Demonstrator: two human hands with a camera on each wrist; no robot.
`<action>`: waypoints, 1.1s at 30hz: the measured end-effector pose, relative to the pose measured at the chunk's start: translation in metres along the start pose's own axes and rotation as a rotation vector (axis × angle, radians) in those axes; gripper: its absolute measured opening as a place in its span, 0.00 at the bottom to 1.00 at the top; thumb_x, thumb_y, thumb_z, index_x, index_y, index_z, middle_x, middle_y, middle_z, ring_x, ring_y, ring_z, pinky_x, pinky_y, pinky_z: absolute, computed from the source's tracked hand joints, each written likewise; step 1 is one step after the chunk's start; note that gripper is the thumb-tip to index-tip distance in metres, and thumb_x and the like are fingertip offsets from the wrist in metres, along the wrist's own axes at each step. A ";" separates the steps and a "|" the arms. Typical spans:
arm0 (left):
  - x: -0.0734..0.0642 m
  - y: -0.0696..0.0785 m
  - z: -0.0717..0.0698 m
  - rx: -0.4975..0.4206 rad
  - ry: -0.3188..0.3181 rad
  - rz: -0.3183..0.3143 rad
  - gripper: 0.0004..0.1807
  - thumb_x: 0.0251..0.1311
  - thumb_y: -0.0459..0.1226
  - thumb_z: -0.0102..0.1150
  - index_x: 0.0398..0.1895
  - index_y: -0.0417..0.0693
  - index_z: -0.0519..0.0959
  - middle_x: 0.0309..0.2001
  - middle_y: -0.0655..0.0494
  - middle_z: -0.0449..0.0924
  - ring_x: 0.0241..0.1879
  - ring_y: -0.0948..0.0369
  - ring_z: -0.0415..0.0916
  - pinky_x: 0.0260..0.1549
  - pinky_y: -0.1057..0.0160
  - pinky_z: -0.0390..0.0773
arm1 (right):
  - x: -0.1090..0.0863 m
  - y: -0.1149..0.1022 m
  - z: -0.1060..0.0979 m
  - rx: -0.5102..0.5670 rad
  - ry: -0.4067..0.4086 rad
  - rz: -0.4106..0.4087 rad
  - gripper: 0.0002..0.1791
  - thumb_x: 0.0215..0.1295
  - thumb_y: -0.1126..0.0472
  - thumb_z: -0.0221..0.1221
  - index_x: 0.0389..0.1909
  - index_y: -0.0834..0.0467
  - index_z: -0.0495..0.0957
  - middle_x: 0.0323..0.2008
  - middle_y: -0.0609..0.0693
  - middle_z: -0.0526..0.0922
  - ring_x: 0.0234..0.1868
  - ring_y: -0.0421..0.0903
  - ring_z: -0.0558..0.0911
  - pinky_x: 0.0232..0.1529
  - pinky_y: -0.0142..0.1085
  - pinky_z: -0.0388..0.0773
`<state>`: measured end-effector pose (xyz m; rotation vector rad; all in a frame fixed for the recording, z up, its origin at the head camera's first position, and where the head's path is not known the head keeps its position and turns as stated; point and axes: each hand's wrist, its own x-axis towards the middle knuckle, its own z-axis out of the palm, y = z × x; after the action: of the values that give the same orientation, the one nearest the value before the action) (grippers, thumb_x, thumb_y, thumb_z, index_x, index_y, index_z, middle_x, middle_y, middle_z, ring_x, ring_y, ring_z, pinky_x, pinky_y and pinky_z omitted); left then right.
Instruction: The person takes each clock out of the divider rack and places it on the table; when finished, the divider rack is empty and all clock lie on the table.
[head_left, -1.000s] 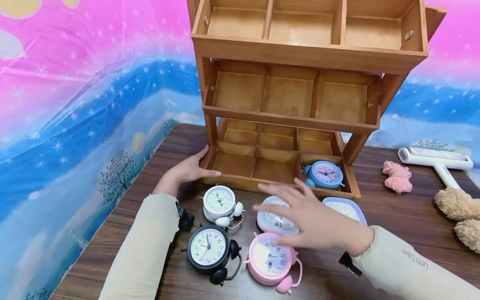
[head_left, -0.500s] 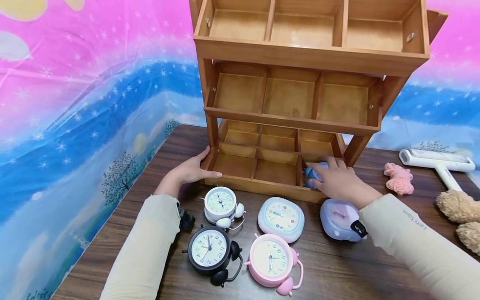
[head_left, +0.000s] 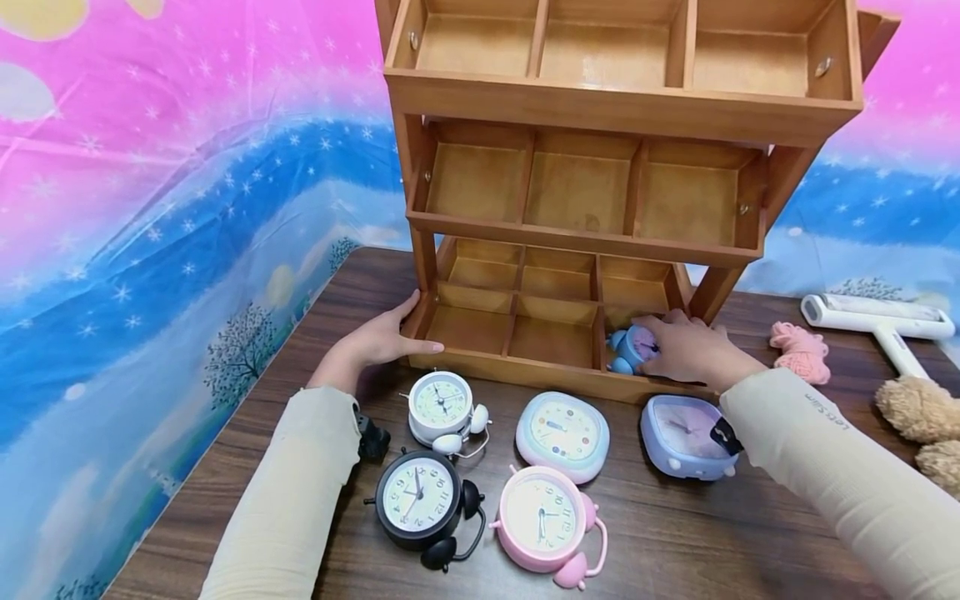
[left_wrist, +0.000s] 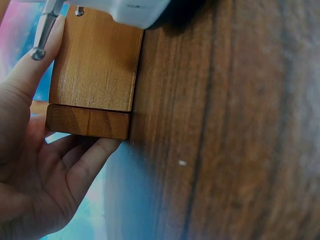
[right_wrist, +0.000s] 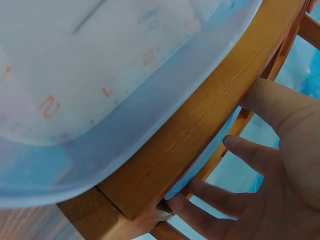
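Note:
My left hand holds the bottom left corner of the wooden shelf rack. In the left wrist view its thumb and fingers lie on either side of the wooden end. My right hand grips a blue twin-bell alarm clock in the front right compartment of the bottom tier. The hand covers the clock's right part; bells point left. In the right wrist view a large clock face blocks much of the view, and the fingers reach over the tray's wooden edge.
On the table before the rack lie a white alarm clock, a black one, a pink one, a pale blue rounded clock and a lavender clock. Pink yarn, a white T-shaped tool and brown plush are at right.
My right hand has moved from over the table clocks into the bottom right compartment and onto the blue alarm clock, shifting rightward over it. The left hand has stayed on the rack's corner.

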<state>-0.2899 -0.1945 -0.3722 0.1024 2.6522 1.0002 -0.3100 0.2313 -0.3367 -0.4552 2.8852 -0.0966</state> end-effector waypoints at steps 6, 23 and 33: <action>0.000 0.000 0.002 -0.003 -0.001 0.001 0.61 0.59 0.58 0.65 0.81 0.57 0.31 0.78 0.37 0.40 0.75 0.39 0.44 0.69 0.39 0.53 | 0.001 -0.001 0.000 -0.006 -0.027 0.001 0.44 0.62 0.43 0.64 0.75 0.54 0.60 0.64 0.78 0.62 0.61 0.79 0.61 0.54 0.73 0.56; 0.001 -0.001 0.001 0.011 0.008 0.015 0.61 0.59 0.59 0.65 0.81 0.56 0.32 0.78 0.36 0.42 0.75 0.39 0.45 0.69 0.40 0.53 | -0.028 -0.005 -0.021 -0.046 0.160 0.008 0.47 0.59 0.30 0.58 0.74 0.51 0.62 0.56 0.76 0.62 0.58 0.74 0.61 0.55 0.72 0.56; 0.001 0.001 0.002 0.004 0.008 0.009 0.61 0.59 0.59 0.65 0.81 0.56 0.32 0.78 0.36 0.41 0.75 0.39 0.44 0.69 0.40 0.52 | -0.087 -0.025 -0.029 -0.137 0.194 -0.072 0.46 0.52 0.21 0.57 0.67 0.43 0.68 0.49 0.68 0.75 0.51 0.67 0.75 0.47 0.69 0.65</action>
<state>-0.2904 -0.1927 -0.3734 0.1118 2.6633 0.9995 -0.2283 0.2358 -0.2883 -0.6057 3.0783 0.0496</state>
